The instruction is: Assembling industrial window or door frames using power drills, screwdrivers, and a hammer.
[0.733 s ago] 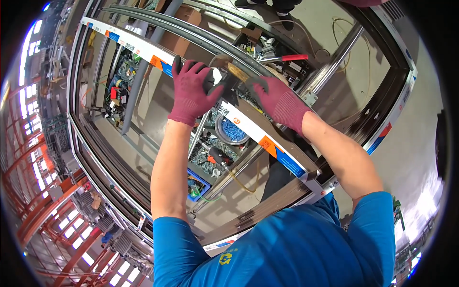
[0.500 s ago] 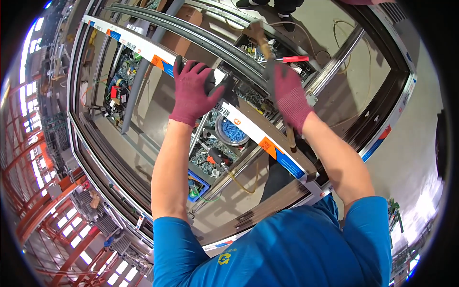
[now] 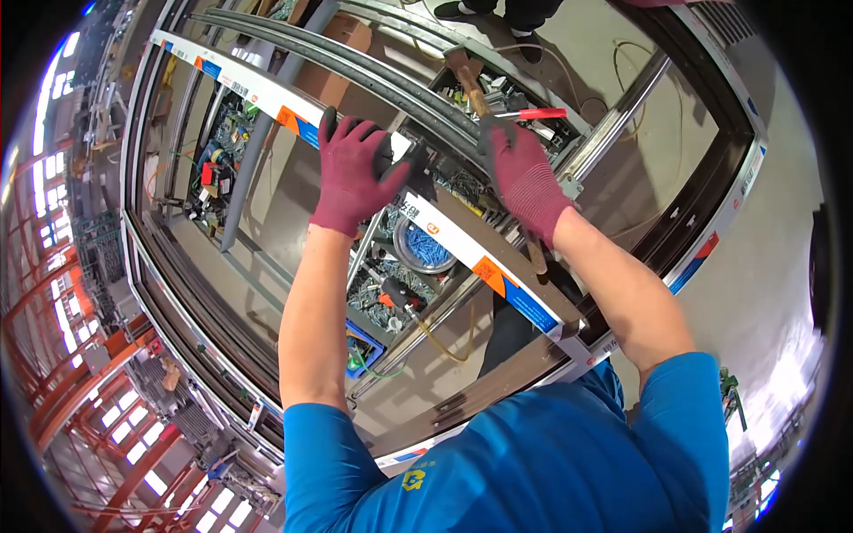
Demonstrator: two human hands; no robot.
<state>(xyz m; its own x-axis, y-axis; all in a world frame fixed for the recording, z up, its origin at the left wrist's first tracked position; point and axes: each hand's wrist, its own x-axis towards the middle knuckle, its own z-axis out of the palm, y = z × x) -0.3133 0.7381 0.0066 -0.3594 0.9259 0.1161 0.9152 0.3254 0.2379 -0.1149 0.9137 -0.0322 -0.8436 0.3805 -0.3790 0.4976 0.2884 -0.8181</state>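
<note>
My left hand [image 3: 351,173], in a maroon glove with dark fingertips, is closed over a long frame bar [image 3: 449,233] with white, orange and blue film on its side. Its thumb lies by a dark gap in that film; what is under the palm is hidden. My right hand [image 3: 526,178], gloved alike, grips a hammer [image 3: 474,91] by its wooden handle. The hammer's head points away from me, above a tray of small parts, and the handle's end shows below my wrist, over the bar. Beyond that hand, a red-handled screwdriver [image 3: 540,114] lies across the tray.
Under the frame stand a round tub of blue plastic pieces [image 3: 426,247], a power drill [image 3: 400,293] among loose screws, and a blue bin [image 3: 364,345]. Dark rails [image 3: 355,58] run parallel beyond the bar. Another person's shoes [image 3: 529,44] are at the far side.
The hammer, blurred before, now shows sharply, with its head a little further left and nearer. My right hand has shifted slightly left. My left hand keeps its place on the bar.
</note>
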